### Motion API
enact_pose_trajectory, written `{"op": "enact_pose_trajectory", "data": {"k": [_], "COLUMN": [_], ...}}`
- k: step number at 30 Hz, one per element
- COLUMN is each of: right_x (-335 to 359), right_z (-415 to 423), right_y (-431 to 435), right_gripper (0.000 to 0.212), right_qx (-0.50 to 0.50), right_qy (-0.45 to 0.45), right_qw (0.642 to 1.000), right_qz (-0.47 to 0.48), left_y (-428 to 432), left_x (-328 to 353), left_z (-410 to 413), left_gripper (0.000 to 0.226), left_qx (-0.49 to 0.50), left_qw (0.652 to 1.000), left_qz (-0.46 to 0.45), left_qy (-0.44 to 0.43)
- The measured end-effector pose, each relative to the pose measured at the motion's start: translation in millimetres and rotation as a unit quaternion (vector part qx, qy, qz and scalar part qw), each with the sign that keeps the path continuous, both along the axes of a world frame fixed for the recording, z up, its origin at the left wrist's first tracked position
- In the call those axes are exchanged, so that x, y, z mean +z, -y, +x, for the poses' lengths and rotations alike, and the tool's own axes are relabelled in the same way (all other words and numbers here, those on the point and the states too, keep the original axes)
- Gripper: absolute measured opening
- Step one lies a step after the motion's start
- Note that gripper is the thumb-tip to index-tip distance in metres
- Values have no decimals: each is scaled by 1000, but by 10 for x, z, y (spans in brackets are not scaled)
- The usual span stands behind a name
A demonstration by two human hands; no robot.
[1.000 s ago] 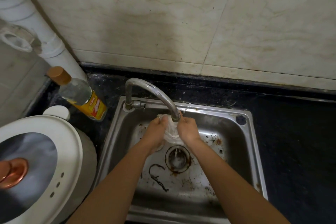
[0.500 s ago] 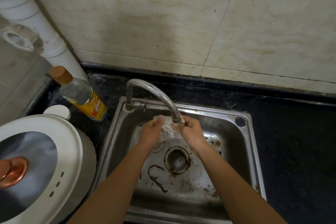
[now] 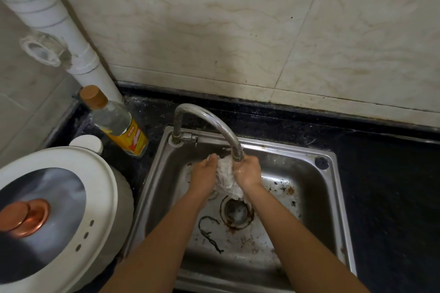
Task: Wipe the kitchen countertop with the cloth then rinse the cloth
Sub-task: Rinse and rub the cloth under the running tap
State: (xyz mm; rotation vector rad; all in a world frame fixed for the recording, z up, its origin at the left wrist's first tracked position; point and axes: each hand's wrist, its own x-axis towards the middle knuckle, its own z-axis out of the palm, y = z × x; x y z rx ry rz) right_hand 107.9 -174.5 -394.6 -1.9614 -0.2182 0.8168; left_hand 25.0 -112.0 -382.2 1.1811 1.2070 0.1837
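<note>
Within the sink [image 3: 333, 173], just under the tap [image 3: 214, 123], the left hand [image 3: 204, 178] and right hand [image 3: 247, 171] each curl their fingers round the wet cloth [image 3: 225, 175] squeezed between them, with open basin on either side. A bottle [image 3: 121, 123] and a white pot [image 3: 102, 185] crowd the table [image 3: 392, 185] on the left. Compared with half a second ago, the cloth hangs lower, toward the drain [image 3: 237, 211].

So yeah, there was one left hand [image 3: 204, 177], one right hand [image 3: 248, 171], one cloth [image 3: 225, 175], one sink [image 3: 309, 166], one tap [image 3: 214, 123], one bottle [image 3: 119, 123], one pipe [image 3: 59, 24], one cooker [image 3: 102, 173].
</note>
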Motion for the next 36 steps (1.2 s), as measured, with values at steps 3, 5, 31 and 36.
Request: {"op": "enact_pose_trajectory", "data": {"k": [3, 5, 31, 36], "right_x": [96, 136, 212, 223], "right_z": [-45, -56, -80, -68], "right_y": [15, 54, 87, 167], "right_gripper": [25, 27, 40, 39], "right_qx": [52, 93, 45, 111], "right_qy": [-4, 25, 23, 96], "right_qw": [999, 995, 997, 986], "right_qz": [-6, -20, -59, -72], "left_y": [-20, -28, 85, 52], "left_x": [6, 8, 88, 34], "left_z": [25, 42, 258, 202], "left_gripper": [43, 41, 53, 40], "left_qx": [19, 7, -20, -39], "left_qw": [999, 999, 997, 997], "left_qz": [-3, 5, 29, 48], "left_qy": [-31, -41, -63, -56]}}
